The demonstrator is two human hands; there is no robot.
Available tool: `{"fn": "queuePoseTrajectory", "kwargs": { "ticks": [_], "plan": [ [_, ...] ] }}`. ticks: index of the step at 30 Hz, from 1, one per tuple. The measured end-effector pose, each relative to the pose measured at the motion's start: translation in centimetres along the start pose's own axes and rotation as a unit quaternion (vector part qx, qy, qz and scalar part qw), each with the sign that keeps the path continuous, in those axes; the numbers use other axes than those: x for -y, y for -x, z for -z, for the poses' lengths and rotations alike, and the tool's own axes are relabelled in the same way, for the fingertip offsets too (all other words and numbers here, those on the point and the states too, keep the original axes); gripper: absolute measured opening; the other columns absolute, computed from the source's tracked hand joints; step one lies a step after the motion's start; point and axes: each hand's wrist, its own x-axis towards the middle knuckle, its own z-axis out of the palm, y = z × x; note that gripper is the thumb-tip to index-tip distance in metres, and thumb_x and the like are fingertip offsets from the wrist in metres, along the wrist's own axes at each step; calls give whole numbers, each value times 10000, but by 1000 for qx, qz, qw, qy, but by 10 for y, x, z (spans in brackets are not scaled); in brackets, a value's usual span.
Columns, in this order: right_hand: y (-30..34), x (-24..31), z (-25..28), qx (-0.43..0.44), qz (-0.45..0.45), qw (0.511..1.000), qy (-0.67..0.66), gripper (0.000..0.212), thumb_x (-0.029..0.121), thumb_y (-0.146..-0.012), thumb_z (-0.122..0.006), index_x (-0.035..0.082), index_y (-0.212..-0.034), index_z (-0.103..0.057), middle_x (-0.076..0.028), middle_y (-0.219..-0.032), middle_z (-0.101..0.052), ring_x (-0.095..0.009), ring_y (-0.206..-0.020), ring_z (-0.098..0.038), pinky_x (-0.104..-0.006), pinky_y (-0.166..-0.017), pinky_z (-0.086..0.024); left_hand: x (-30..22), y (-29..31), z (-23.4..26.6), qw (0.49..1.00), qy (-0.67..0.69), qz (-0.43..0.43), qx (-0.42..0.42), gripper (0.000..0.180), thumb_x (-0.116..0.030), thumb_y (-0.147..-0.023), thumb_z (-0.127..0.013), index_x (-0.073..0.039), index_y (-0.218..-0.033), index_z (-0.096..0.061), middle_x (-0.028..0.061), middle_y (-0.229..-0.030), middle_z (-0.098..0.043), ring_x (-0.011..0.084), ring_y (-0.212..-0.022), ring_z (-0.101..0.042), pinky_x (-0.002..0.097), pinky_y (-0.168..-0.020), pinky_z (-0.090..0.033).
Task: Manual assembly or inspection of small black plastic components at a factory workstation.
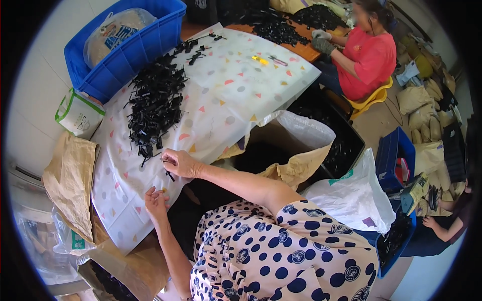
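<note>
My right hand [182, 163] is closed, pinching a small thin black plastic part [170, 175] at the near edge of the table. My left hand [156, 199] is nearer to me, its fingers apart and loosely bent, with nothing visible in them. Beyond both hands, a long heap of black plastic parts [156, 100] with thin stems spreads over the patterned tablecloth [221, 95]. Its near tip lies just left of my right hand's fingers.
A blue crate [123, 60] holding a plastic bag stands at the far left. Yellow cutters [259, 60] lie on the far right of the tablecloth. An open sack [301, 165] stands right of my right forearm. A person in a red shirt [371, 60] works with gloved hands beyond.
</note>
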Motion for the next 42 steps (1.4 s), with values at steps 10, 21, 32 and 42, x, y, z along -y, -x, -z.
{"fn": "queuePoseTrajectory", "kwargs": {
  "ticks": [10,21,32,42],
  "plan": [
    [-7,0,10,78,-12,996,32,186,176,-867,-583,5,-923,-533,-76,-696,-590,-116,-630,-602,-279,-592,-480,-30,-17,-31,940,-269,-193,77,576,13,-759,-611,-35,-1302,-423,164,-1083,-569,203,-655,-607,313,-615,-492],
    [16,34,-1,167,-84,968,-168,174,170,-892,-574,3,-859,-539,-22,-696,-574,-93,-596,-563,-250,-550,-453,-58,21,-17,937,-252,-200,134,341,20,-770,-614,10,-1091,-500,123,-929,-644,135,-656,-586,269,-600,-475],
    [66,69,1,270,-94,947,-146,194,187,-893,-597,1,-875,-542,-24,-759,-588,-82,-688,-546,-252,-620,-451,-16,79,-15,983,-103,-125,88,272,63,-793,-612,14,-1002,-445,91,-838,-619,99,-681,-586,220,-583,-468],
    [61,83,-15,301,-126,943,-72,118,104,-914,-547,0,-969,-559,-17,-778,-597,-59,-701,-549,-221,-620,-464,-31,93,-10,989,120,12,83,395,-18,-853,-561,-8,-1199,-371,69,-795,-581,108,-652,-579,224,-543,-458]
  ]
}}
